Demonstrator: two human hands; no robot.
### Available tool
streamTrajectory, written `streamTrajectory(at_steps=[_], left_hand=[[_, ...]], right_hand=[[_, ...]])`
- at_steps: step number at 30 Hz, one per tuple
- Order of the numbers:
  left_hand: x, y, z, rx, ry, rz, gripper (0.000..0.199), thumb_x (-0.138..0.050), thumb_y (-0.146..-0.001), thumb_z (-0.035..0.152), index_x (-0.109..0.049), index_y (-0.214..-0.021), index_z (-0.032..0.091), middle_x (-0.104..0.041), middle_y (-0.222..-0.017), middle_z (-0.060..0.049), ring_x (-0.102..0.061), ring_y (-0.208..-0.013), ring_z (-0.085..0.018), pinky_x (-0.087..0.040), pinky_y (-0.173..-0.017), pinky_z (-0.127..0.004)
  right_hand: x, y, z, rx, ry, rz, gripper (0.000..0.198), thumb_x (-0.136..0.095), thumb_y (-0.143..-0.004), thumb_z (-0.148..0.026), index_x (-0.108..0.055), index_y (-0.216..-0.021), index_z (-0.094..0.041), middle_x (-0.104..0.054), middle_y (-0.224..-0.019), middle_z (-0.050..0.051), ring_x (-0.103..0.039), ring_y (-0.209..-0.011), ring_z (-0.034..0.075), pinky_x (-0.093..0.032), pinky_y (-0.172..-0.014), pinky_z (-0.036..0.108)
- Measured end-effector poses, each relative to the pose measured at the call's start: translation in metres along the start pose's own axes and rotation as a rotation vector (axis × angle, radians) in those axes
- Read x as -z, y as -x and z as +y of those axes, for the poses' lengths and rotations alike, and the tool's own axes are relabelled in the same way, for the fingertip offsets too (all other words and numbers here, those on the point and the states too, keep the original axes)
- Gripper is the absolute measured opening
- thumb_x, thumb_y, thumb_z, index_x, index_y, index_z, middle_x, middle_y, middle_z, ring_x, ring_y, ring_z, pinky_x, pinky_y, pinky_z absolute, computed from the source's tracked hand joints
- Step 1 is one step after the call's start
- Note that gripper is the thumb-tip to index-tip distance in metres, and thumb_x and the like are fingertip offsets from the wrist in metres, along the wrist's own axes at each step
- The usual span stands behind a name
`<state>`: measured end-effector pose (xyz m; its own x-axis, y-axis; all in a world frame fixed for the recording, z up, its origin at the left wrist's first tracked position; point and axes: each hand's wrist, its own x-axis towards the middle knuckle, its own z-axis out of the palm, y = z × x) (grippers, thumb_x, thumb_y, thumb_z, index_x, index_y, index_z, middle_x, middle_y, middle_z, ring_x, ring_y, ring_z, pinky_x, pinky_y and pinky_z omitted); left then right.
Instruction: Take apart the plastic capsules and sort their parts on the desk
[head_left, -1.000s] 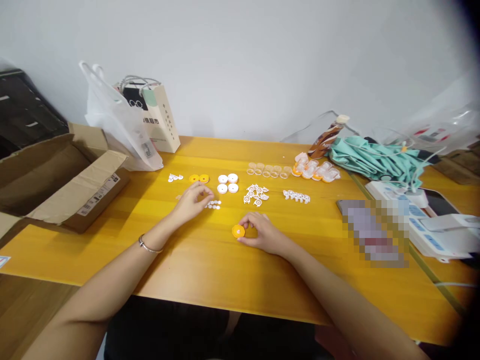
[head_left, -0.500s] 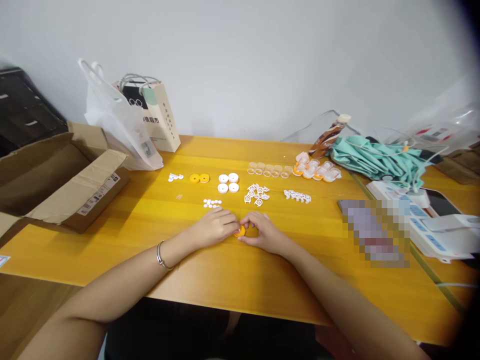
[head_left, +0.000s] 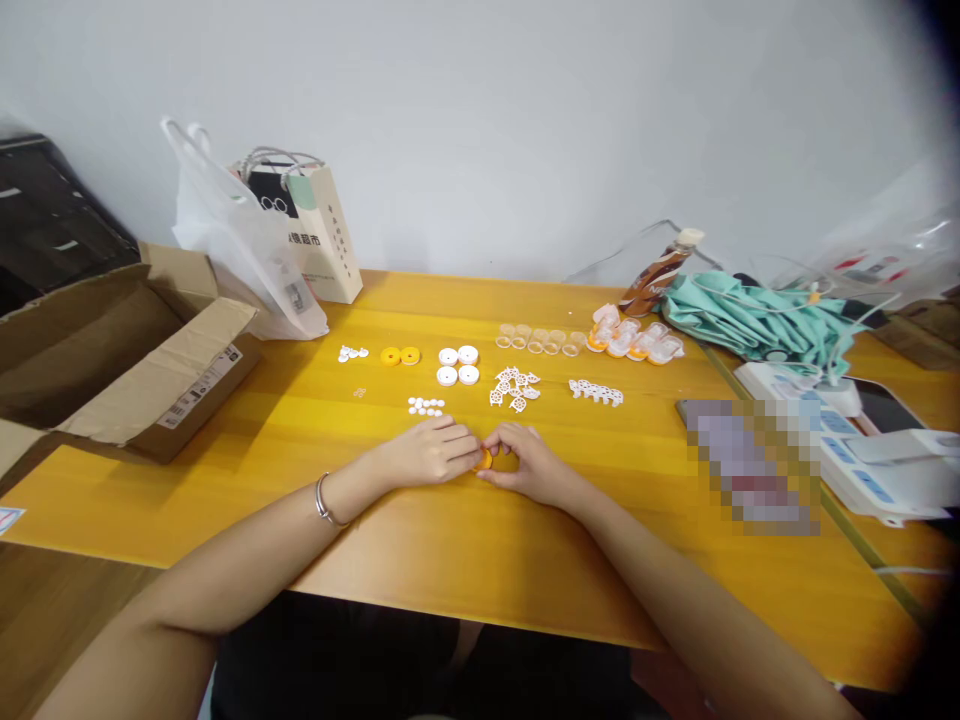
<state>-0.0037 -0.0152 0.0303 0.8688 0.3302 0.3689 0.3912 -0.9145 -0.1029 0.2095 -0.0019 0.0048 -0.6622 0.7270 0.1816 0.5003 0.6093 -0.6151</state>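
Note:
Between my fingertips, low over the table, is a small round yellow plastic part (head_left: 486, 460). My left hand (head_left: 435, 450) is closed on its left side, the fingers partly covering it. From the right, the thumb and fingers of my right hand (head_left: 529, 465) pinch the same part. Just beyond my hands lie small white discs (head_left: 426, 406) and white spoked pieces (head_left: 514, 388). Farther back sit white round wheel-like parts (head_left: 457, 366), two yellow rings (head_left: 400, 356) and a row of clear cups (head_left: 540, 340).
On the left stand an open cardboard box (head_left: 187, 385), a plastic bag (head_left: 247, 260) and a paper bag (head_left: 326, 240). To the right are a bottle (head_left: 660, 275), orange-and-clear pieces (head_left: 634, 340), a teal folded cloth (head_left: 757, 315), a power strip (head_left: 840, 450) and a blurred phone-like object (head_left: 742, 465).
My hands stay around the yellow part with hardly any movement. The whole view has shifted very slightly.

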Motion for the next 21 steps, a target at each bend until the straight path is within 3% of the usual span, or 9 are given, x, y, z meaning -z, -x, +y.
streamTrajectory(at_steps=[17,21], left_hand=[[0.0001,-0.0004,-0.0007,-0.065,-0.108,-0.04,0.021,-0.036,-0.092,0.015,-0.057,-0.095,0.016,-0.063,-0.088,-0.006,-0.053,-0.077,-0.014,-0.038,-0.066,-0.028],[-0.0009,-0.0011,-0.0006,-0.063,-0.122,0.005,0.018,-0.039,-0.092,0.014,-0.057,-0.094,0.015,-0.062,-0.086,-0.006,-0.052,-0.076,-0.014,-0.037,-0.065,-0.028]], right_hand=[[-0.0007,-0.0009,-0.0009,-0.012,-0.029,0.018,0.024,-0.067,-0.07,-0.033,-0.052,-0.085,-0.022,-0.059,-0.08,0.0,-0.054,-0.077,0.016,-0.037,-0.075,0.032],[-0.0008,-0.0007,-0.0003,-0.006,-0.018,0.009,0.024,-0.066,-0.071,-0.033,-0.052,-0.086,-0.022,-0.059,-0.08,0.0,-0.053,-0.077,0.015,-0.036,-0.075,0.032]])
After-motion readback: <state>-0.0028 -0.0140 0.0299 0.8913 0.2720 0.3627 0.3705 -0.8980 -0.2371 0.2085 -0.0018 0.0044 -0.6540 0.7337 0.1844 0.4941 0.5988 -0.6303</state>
